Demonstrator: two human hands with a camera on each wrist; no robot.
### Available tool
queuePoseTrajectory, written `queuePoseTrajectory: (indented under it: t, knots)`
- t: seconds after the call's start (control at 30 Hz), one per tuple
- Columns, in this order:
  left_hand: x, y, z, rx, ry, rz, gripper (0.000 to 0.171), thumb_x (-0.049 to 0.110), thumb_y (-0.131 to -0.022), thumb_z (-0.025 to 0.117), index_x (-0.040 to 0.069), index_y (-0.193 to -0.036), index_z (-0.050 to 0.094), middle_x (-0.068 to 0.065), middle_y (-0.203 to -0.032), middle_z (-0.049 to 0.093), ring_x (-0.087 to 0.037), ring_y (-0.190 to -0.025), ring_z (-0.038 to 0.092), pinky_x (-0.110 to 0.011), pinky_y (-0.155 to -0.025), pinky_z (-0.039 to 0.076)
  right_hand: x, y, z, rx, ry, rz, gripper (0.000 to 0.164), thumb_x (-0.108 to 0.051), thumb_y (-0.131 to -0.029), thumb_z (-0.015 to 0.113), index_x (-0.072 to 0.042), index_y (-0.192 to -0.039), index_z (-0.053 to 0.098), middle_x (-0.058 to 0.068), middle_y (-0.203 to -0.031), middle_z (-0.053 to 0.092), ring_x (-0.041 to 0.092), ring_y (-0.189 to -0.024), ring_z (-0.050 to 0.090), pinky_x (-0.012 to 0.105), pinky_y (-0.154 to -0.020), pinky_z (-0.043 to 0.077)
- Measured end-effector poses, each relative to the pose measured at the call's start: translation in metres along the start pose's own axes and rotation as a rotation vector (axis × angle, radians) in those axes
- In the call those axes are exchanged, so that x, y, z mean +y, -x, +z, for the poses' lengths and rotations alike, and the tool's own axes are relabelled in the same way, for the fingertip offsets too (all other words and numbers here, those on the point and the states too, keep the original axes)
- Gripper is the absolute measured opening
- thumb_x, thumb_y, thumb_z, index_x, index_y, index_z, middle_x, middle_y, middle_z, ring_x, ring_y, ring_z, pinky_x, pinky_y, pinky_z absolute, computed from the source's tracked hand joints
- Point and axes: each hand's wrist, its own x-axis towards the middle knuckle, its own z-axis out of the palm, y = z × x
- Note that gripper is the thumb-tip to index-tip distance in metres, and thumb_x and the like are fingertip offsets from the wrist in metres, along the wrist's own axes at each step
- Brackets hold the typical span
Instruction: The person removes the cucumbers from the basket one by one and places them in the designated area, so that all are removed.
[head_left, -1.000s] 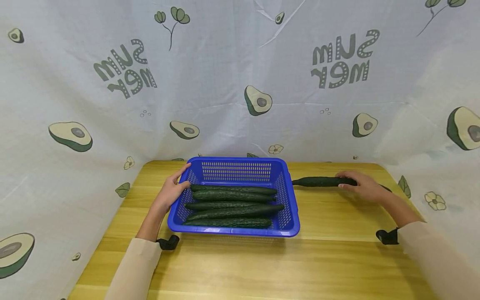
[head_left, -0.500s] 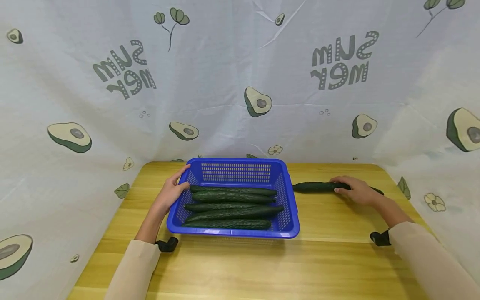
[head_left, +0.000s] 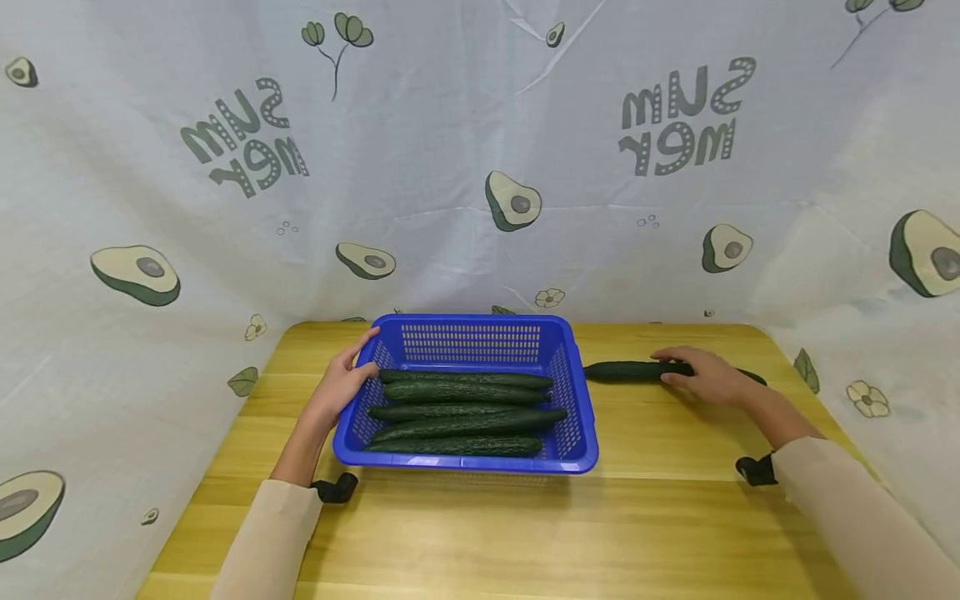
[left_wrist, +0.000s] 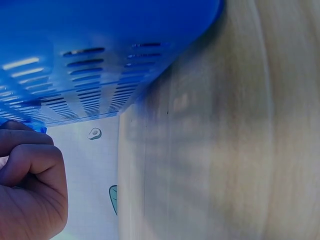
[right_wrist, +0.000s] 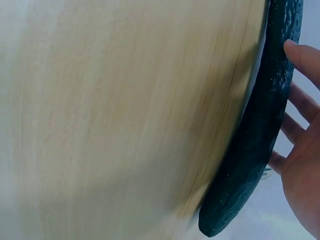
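A blue plastic basket (head_left: 465,464) with slotted walls stands mid-table. Inside it lie several dark green cucumbers (head_left: 467,392), roughly side by side. My left hand (head_left: 341,385) holds the basket's left rim, thumb over the inner side; the left wrist view has its curled fingers (left_wrist: 32,160) close by the slotted wall. To the right of the basket, my right hand (head_left: 705,377) holds another cucumber (head_left: 626,372) between thumb and fingers. That cucumber lies lengthwise left to right, its left tip at the basket's right rim. In the right wrist view the thumb (right_wrist: 302,57) presses on its skin.
The wooden table (head_left: 480,533) reaches toward me in front of the basket. A white curtain (head_left: 450,167) printed with avocados and lettering hangs behind the table and along both sides. Black camera mounts (head_left: 335,488) sit at both wrists.
My right hand and its cucumber have shifted a little left and slightly nearer to me, mostly in the first half second. The left hand and the basket stay in place.
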Motion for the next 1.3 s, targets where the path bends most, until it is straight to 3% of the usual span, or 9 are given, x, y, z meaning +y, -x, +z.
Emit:
queuePoseTrajectory:
  t: [0.33, 0.73, 1.1, 1.3]
  knots:
    - [0.000, 0.001, 0.001, 0.008, -0.008, -0.002, 0.075, 0.009, -0.096, 0.054, 0.040, -0.161, 0.034, -0.019, -0.161, 0.038, -0.019, -0.079, 0.067, -0.032, -0.062, 0.060, -0.009, 0.006, -0.002, 0.018, -0.027, -0.002, 0.050, -0.021, -0.104, 0.061, 0.005, -0.144, 0.052, 0.030, -0.143, 0.054, 0.056, -0.134, 0.045, 0.071, -0.106, 0.038]
    - [0.001, 0.003, 0.001, -0.005, -0.003, 0.004, 0.075, 0.008, -0.096, 0.053, 0.038, -0.162, 0.031, -0.022, -0.161, 0.038, -0.018, -0.079, 0.068, -0.031, -0.063, 0.060, -0.030, 0.002, -0.015, 0.059, -0.039, -0.009, 0.052, -0.023, -0.105, 0.059, 0.005, -0.147, 0.048, 0.031, -0.142, 0.055, 0.054, -0.132, 0.046, 0.071, -0.105, 0.039]
    - [0.000, 0.005, 0.000, 0.015, 0.000, -0.031, 0.075, 0.009, -0.096, 0.054, 0.041, -0.161, 0.033, -0.021, -0.159, 0.040, -0.018, -0.078, 0.069, -0.033, -0.062, 0.061, -0.074, -0.015, -0.024, 0.078, -0.053, 0.001, 0.064, -0.034, -0.104, 0.060, -0.003, -0.156, 0.038, 0.026, -0.148, 0.052, 0.049, -0.139, 0.043, 0.072, -0.111, 0.036]
    - [0.001, 0.002, 0.001, 0.018, -0.019, -0.030, 0.078, 0.006, -0.096, 0.055, 0.042, -0.161, 0.032, -0.017, -0.167, 0.029, -0.019, -0.081, 0.068, -0.032, -0.061, 0.060, -0.101, -0.032, -0.026, 0.092, -0.075, -0.031, 0.064, -0.029, -0.104, 0.062, -0.004, -0.157, 0.037, 0.024, -0.149, 0.051, 0.047, -0.139, 0.044, 0.071, -0.111, 0.036]
